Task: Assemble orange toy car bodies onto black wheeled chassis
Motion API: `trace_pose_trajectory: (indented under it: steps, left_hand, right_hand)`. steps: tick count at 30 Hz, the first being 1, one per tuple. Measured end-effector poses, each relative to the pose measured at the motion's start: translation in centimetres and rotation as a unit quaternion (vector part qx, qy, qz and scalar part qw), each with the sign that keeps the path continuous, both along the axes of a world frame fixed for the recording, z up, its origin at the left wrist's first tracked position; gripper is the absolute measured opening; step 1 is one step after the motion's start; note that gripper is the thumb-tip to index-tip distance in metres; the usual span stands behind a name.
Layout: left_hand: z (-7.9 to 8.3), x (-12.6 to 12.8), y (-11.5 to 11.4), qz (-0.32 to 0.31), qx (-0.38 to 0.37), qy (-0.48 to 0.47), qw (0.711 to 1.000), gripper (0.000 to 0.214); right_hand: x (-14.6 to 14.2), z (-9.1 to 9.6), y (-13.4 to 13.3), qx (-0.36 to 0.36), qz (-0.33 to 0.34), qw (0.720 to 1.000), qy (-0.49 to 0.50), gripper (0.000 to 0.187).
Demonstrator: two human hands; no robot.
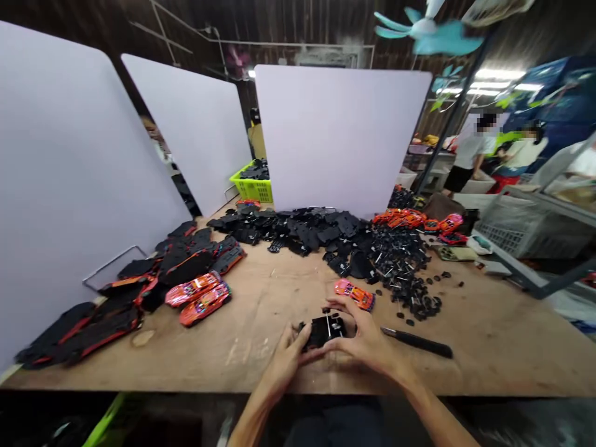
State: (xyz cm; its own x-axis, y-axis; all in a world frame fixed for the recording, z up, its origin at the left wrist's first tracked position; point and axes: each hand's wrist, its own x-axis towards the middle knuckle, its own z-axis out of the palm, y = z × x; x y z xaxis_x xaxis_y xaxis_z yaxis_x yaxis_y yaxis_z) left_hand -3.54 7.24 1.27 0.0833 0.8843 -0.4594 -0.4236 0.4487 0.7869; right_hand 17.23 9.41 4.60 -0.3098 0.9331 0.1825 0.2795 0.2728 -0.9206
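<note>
Both hands hold a small black toy car chassis [325,330] just above the near part of the wooden table [242,347]. My left hand [288,357] grips its left end with thumb and fingers closed on it. My right hand [361,335] curls over its right side, fingers bent around it. An orange and pink toy car body [354,293] lies just beyond my right hand. A black-handled tool [416,342] lies on the table to the right of my right hand.
A heap of black chassis parts [302,233] and a pile of small wheels and axles [405,267] fill the far middle. Orange car bodies [202,297] and black-red parts lie at left. White divider panels [339,136] stand behind. A green basket [254,186] and other people are farther back.
</note>
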Motion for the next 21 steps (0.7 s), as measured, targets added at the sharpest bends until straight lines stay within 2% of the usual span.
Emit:
trace_pose_trajectory:
  steps: [1, 4, 8, 11, 14, 16, 19, 21]
  left_hand:
    - [-0.3, -0.1, -0.3, -0.014, 0.018, -0.001, 1.000, 0.056]
    - [-1.0, -0.8, -0.9, -0.027, 0.043, 0.040, 0.998, 0.062]
    - [-1.2, -1.3, -1.1, -0.044, 0.052, 0.112, 0.991, 0.062]
    - [-1.1, -1.5, -0.9, -0.062, 0.027, 0.074, 0.995, 0.061]
    - [-0.8, -1.8, -0.5, -0.065, 0.018, 0.031, 0.997, 0.057]
    - [-0.5, -1.9, -0.3, -0.068, 0.016, 0.028, 0.997, 0.058]
    - [0.1, -2.1, 0.0, -0.078, 0.007, 0.035, 0.996, 0.061]
    - [0.4, -2.3, 0.2, -0.084, 0.002, 0.038, 0.996, 0.060]
  right_hand:
    - [-1.4, -0.6, -0.6, 0.001, 0.015, 1.000, -0.016, 0.086]
    - [-3.9, -2.2, -1.7, 0.030, 0.042, 0.996, -0.066, 0.085]
    - [-4.4, -3.0, -2.1, 0.091, 0.047, 0.985, -0.135, 0.089]
    - [-2.6, -2.0, -0.9, 0.123, 0.053, 0.976, -0.172, 0.091]
    - [1.1, -0.9, 2.1, 0.157, -0.058, 0.963, -0.213, 0.068]
    - [3.6, -0.5, 4.6, 0.165, -0.113, 0.937, -0.287, 0.060]
    - [5.5, -0.6, 7.3, 0.132, -0.098, 0.907, -0.388, 0.053]
    - [5.4, -0.4, 7.5, 0.127, -0.078, 0.919, -0.365, 0.048]
